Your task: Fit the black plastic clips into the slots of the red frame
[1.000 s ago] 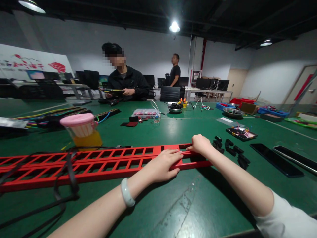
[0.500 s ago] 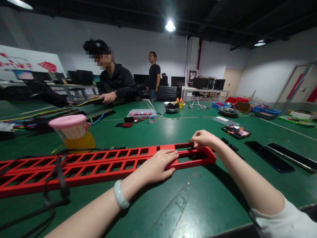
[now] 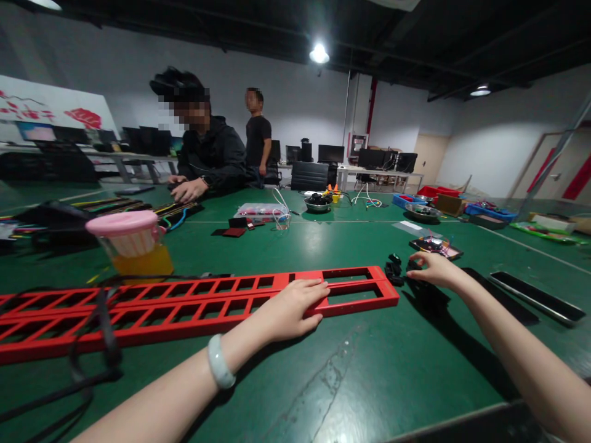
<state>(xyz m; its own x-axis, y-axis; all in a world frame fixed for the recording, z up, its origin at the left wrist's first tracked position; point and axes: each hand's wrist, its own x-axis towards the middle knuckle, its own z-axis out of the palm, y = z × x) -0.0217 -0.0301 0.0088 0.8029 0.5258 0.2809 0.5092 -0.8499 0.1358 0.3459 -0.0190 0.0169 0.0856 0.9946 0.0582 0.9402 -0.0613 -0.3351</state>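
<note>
A long red ladder-like frame [image 3: 240, 301] with rows of rectangular openings lies across the green table. My left hand [image 3: 293, 307] rests flat on it, fingers stretched out, just left of the two long openings at its right end. Beyond that end, my right hand [image 3: 431, 269] is over several small black parts [image 3: 394, 271]. Its thumb and fingers are bent around a small black part [image 3: 414, 266], partly hidden by the fingers. Another dark piece under this hand blends with its shadow.
A pink-lidded cup [image 3: 138, 246] of orange liquid stands behind the frame, and a black strap [image 3: 107, 332] crosses its left part. Two flat dark panels [image 3: 535, 297] lie at right. Across the table, a co-worker [image 3: 207, 147] handles cables; another person [image 3: 257, 135] stands behind.
My right hand has left the red frame's right end and moved right to the black parts. My left hand stays put. The co-worker's hands are lower; the standing person has shifted left.
</note>
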